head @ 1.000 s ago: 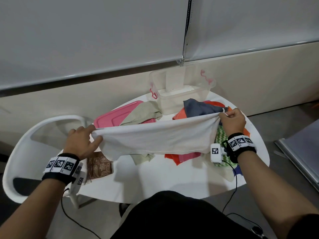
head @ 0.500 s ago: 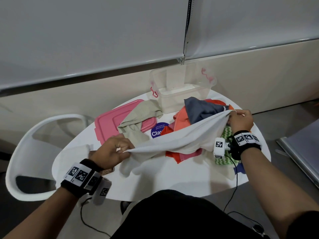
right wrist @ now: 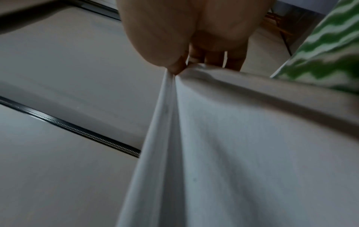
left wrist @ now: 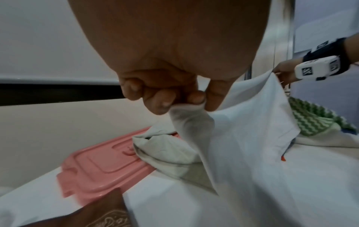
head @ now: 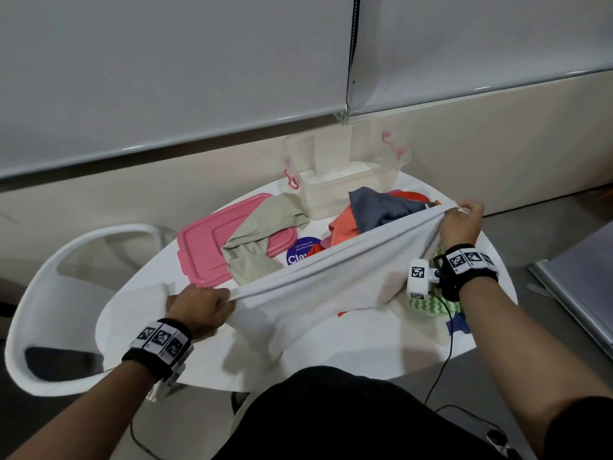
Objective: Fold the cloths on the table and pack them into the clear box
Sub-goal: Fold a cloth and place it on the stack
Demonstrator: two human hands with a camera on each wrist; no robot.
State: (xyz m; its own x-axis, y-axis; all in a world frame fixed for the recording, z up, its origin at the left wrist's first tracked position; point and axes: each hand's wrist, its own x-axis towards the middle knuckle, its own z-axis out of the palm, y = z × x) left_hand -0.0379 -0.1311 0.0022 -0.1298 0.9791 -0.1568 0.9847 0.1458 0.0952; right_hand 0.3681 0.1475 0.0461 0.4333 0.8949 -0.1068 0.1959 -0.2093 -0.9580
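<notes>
A white cloth (head: 335,283) is stretched between both hands above the white table (head: 348,353). My left hand (head: 199,305) pinches its lower left corner (left wrist: 186,107) near the table's front left. My right hand (head: 462,222) pinches the other corner (right wrist: 182,69), held higher at the right. The cloth slopes up from left to right and its lower part hangs onto the table. The clear box (head: 345,180) stands open at the back of the table. A beige cloth (head: 262,237), a grey cloth (head: 378,209) and an orange cloth (head: 343,229) lie loose behind the white one.
The pink lid (head: 205,247) lies flat at the back left, partly under the beige cloth. A green zigzag cloth (head: 431,302) lies under my right wrist. A brown patterned cloth (left wrist: 103,215) sits by the left wrist. A white chair (head: 49,293) stands left of the table.
My left hand dropped toward the table's front left, then pulled the white cloth taut again. The right hand stayed raised at the right, so the cloth now slopes instead of hanging level.
</notes>
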